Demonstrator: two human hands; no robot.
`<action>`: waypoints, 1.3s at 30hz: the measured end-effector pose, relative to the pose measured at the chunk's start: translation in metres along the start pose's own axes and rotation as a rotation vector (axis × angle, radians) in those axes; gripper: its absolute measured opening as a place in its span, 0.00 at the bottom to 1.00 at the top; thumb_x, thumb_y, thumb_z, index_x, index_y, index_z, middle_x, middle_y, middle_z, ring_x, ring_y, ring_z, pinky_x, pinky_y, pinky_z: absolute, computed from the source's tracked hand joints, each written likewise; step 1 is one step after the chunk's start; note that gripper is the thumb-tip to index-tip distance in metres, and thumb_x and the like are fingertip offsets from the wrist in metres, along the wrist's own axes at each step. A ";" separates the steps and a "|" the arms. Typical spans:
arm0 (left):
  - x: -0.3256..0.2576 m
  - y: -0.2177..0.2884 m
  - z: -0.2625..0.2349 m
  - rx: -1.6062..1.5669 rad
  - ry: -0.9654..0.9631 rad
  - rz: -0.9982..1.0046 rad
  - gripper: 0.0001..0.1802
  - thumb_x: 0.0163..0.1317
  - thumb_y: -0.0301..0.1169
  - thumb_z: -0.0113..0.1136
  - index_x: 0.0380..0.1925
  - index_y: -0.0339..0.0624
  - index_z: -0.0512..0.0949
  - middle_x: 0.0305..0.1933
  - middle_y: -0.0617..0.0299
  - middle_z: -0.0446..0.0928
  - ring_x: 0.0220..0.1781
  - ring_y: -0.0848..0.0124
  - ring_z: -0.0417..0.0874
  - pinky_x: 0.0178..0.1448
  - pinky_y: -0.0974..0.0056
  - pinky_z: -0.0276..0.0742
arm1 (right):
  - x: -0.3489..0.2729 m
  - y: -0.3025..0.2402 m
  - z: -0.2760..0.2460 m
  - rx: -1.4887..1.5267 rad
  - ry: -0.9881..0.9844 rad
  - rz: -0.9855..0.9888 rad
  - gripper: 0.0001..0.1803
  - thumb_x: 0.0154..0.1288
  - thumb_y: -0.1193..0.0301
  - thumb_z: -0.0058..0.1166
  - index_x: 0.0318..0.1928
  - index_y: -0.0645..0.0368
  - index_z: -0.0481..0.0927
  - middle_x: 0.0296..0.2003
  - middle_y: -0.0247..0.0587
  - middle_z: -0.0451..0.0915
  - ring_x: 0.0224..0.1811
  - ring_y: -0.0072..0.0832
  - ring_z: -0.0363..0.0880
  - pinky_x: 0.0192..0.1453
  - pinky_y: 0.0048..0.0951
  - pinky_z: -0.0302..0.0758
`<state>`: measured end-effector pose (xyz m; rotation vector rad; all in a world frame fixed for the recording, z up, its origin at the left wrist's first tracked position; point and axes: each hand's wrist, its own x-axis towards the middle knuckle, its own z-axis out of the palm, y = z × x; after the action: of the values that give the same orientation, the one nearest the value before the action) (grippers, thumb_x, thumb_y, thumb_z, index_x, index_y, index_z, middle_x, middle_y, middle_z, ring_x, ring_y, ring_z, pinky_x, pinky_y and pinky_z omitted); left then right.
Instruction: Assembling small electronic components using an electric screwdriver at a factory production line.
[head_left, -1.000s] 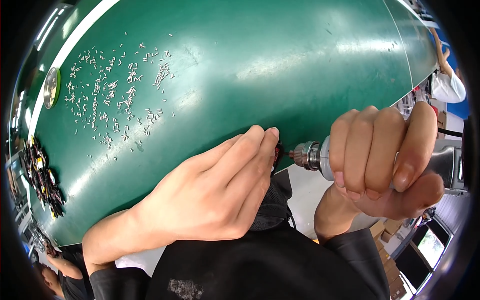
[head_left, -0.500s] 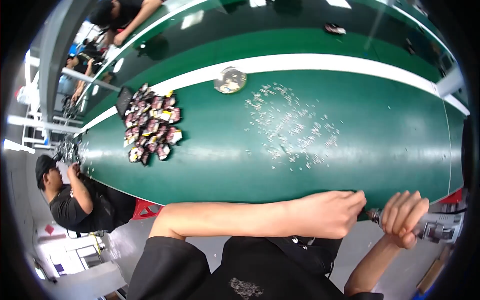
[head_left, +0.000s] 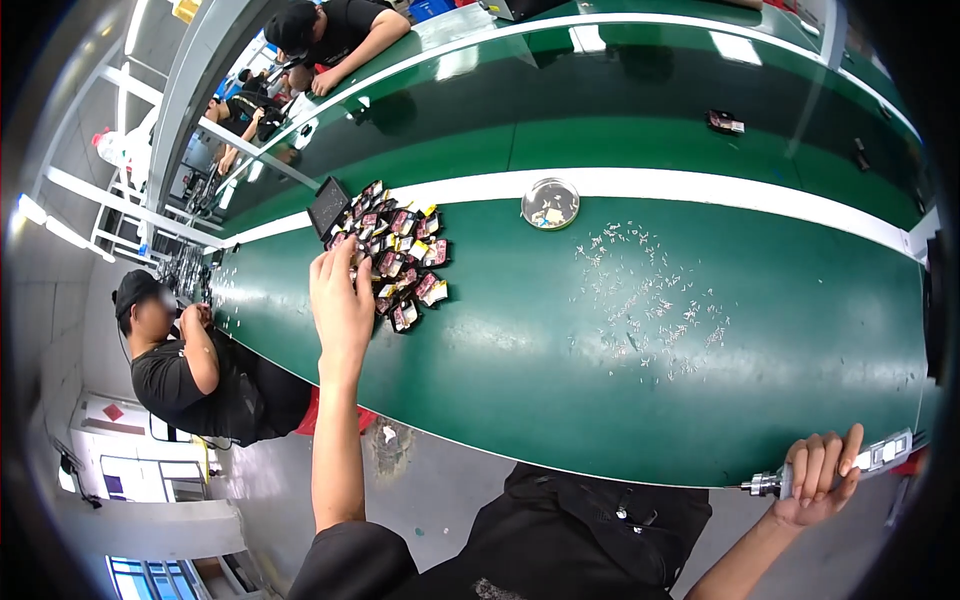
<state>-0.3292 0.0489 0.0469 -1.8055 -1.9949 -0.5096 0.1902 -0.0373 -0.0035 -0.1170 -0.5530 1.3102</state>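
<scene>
My left hand [head_left: 343, 305] is stretched out over the near left side of a pile of small black parts with pink, white and yellow faces [head_left: 405, 245]. Its fingers are extended and a little apart, and the fingertips partly cover the nearest pieces. At the table's right front edge, my right hand [head_left: 822, 475] is wrapped round a grey electric screwdriver [head_left: 765, 484], whose tip points left. Many tiny silvery pieces, like small screws or pins [head_left: 655, 300], lie scattered over the green tabletop [head_left: 500, 370].
Behind the pile stands a black tray [head_left: 328, 206]. A round clear dish [head_left: 550, 204] with small pale pieces sits by the white strip [head_left: 660, 184]. One co-worker [head_left: 165, 350] sits at the left; another [head_left: 335, 45] leans in beyond the strip. Grey frame posts [head_left: 190, 110] rise at left.
My left hand has left the screwdriver's tip and swung left to the pile, its fingers now extended. The right hand still grips the screwdriver. The whole view has shifted leftward.
</scene>
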 end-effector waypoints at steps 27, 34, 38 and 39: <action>-0.018 0.164 0.027 -0.374 -0.139 0.643 0.08 0.47 0.21 0.58 0.29 0.35 0.72 0.33 0.56 0.71 0.35 0.61 0.75 0.40 0.61 0.75 | -0.029 0.022 0.004 0.052 0.183 0.054 0.11 0.73 0.71 0.44 0.34 0.55 0.57 0.14 0.30 0.58 0.11 0.18 0.56 0.19 0.22 0.61; -0.072 0.224 -0.016 -0.814 -0.096 0.504 0.09 0.53 0.22 0.61 0.31 0.33 0.71 0.33 0.52 0.70 0.34 0.57 0.74 0.39 0.59 0.74 | -0.003 0.031 0.037 0.033 0.276 0.090 0.07 0.65 0.70 0.55 0.36 0.61 0.74 0.16 0.28 0.63 0.16 0.17 0.58 0.26 0.21 0.59; -0.090 0.249 -0.023 -1.403 -0.389 0.269 0.06 0.59 0.19 0.60 0.33 0.33 0.71 0.35 0.55 0.73 0.37 0.59 0.76 0.39 0.59 0.73 | 0.010 0.032 0.061 0.038 0.313 -0.054 0.07 0.66 0.70 0.52 0.36 0.61 0.74 0.16 0.28 0.65 0.16 0.18 0.60 0.27 0.20 0.60; -0.094 0.252 -0.023 -1.516 -0.478 0.207 0.06 0.59 0.19 0.59 0.34 0.33 0.72 0.35 0.55 0.73 0.37 0.60 0.76 0.39 0.59 0.73 | 0.010 0.031 0.064 0.038 0.312 -0.056 0.07 0.66 0.70 0.52 0.36 0.61 0.74 0.16 0.28 0.65 0.16 0.18 0.60 0.27 0.20 0.60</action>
<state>-0.0690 -0.0180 0.0178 -3.1025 -1.5962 -2.0429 0.1359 -0.0336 0.0435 -0.2678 -0.2633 1.2177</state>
